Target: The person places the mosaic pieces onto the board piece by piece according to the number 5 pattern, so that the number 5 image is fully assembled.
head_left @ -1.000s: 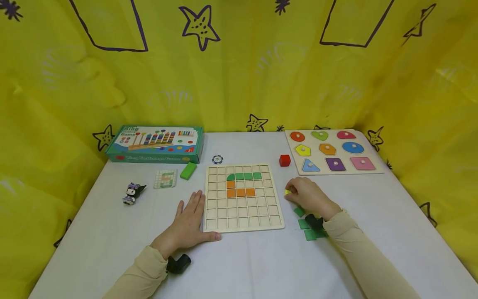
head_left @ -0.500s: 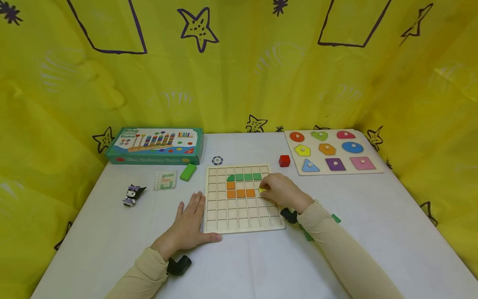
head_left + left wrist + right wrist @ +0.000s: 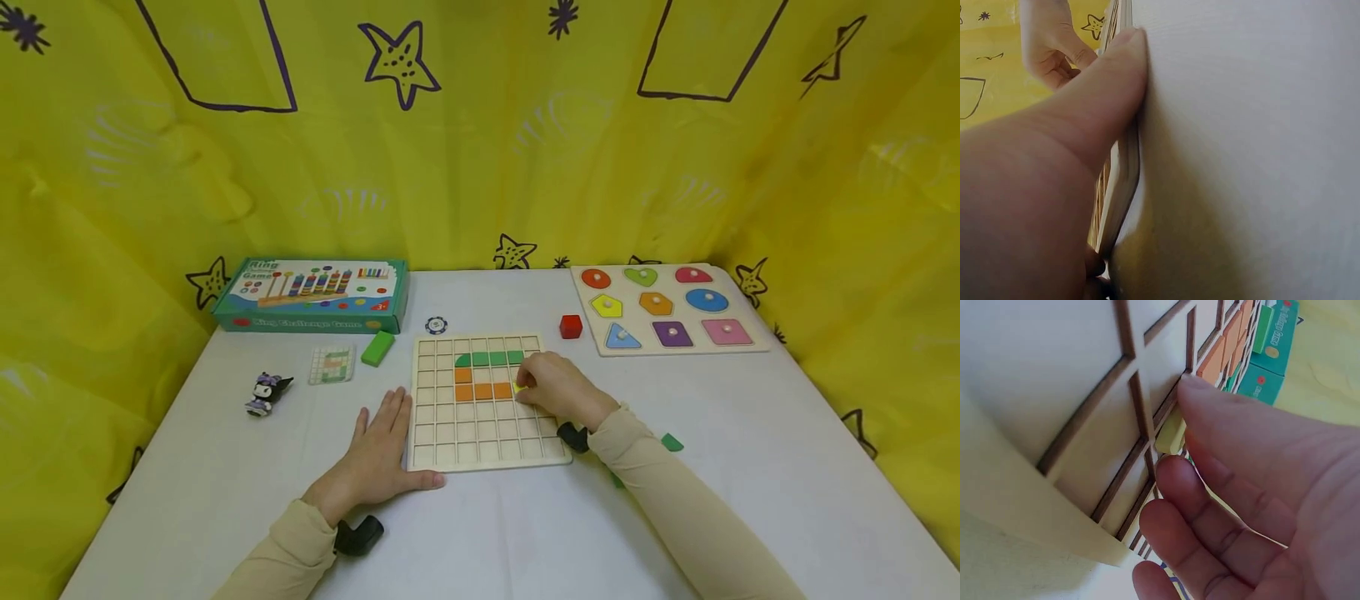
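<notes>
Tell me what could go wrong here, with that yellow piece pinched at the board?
The yellow piece could catch on the raised grid of the board and sit tilted, as the right hand holds it right there. That hand might also nudge the nearby orange tiles. The right sleeve, which overlaps loose green pieces in the head view, might brush them aside.

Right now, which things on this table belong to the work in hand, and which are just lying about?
In the job:
grid board, left hand at its edge
yellow tile, in the right hand
orange tiles and green tiles
pattern card, probably the guide

Apparently just lying about:
ring game box
green block
patterned chip
small figurine
red cube
knobbed shape puzzle
</notes>
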### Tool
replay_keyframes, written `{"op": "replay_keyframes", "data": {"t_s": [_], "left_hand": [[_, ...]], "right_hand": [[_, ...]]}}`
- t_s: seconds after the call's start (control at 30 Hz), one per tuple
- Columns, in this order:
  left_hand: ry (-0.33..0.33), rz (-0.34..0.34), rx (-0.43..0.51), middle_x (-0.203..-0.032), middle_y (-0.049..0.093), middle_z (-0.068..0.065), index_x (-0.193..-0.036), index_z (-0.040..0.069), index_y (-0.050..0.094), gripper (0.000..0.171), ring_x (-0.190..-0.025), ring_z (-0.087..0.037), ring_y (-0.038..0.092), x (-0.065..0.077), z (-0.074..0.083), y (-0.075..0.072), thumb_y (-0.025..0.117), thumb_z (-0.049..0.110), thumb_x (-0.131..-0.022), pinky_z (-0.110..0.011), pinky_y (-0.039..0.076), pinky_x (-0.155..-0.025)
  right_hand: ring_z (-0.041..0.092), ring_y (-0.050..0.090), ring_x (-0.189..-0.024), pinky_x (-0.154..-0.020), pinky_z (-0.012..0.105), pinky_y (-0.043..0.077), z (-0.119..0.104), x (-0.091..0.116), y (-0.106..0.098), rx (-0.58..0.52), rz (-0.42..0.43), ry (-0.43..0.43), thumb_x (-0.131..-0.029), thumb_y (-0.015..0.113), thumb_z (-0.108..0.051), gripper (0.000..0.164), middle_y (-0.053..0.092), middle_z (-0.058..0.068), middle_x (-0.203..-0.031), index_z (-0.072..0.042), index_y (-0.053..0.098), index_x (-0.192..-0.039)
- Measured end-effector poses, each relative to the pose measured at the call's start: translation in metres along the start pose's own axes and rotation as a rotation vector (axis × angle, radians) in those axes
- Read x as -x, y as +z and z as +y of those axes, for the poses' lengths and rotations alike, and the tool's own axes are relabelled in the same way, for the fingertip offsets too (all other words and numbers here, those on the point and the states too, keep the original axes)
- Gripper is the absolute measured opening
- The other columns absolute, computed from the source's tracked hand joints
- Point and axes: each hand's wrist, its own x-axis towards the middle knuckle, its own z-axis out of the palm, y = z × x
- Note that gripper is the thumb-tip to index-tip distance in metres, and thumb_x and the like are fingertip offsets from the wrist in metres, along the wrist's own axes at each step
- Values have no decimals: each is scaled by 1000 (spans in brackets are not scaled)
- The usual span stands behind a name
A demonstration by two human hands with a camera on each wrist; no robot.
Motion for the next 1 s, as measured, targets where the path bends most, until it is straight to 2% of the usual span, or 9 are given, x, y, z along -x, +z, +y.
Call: {"op": "replay_keyframes", "data": {"t_s": [0.13,0.3,0.5,0.6,0.73,0.87,1.0], "left_hand": [[-1,0,4,-159,7,-25,-152,-10,12,129,-146,-37,2,1,-1,0,66,76,-72,-63,0,-109],[-4,-4,23,-159,7,-25,-152,-10,12,128,-146,-37,2,1,-1,1,67,75,-72,-63,0,-110],[5,-3,-1,-159,6,-25,-152,-10,11,129,-146,-37,2,0,-1,1,64,77,-72,-64,1,-109],[10,4,-8,-159,7,-26,-151,-10,12,129,-146,-38,2,0,-2,0,64,77,-72,-65,2,-109],[3,4,-6,-159,6,-24,-152,-10,12,129,-146,-37,1,0,-1,-1,65,77,-72,-64,1,-109],[-8,-2,0,-159,5,-24,-152,-9,11,129,-146,-36,0,-1,-1,-2,65,77,-72,-63,0,-110],[-13,-16,-4,-160,5,-23,-152,-8,11,130,-146,-35,0,-2,0,-1,64,78,-72,-62,-1,-110]], "right_hand": [[17,55,-78,-74,34,48,0,1,2,-1,17,-30,-85,77,-12,8,63,-2,-81,-6,73,-88],[21,59,-88,-84,39,49,2,11,-3,-43,39,-19,-90,70,-7,11,68,3,-93,-2,73,-100],[28,61,-97,-90,47,48,31,41,-18,-89,105,36,-95,62,-1,16,69,9,-103,0,72,-106],[28,59,-94,-88,49,48,48,63,-26,-91,104,109,-94,61,-3,18,68,9,-102,0,72,-108],[24,54,-86,-81,45,49,63,87,-33,-97,92,198,-93,64,-9,18,65,5,-95,-1,71,-108],[20,55,-81,-76,39,50,68,101,-31,-129,90,205,-92,68,-14,19,64,2,-90,0,70,-105],[18,54,-76,-71,35,49,67,106,-22,-123,80,198,-89,73,-20,23,62,-1,-83,0,71,-99]]}}
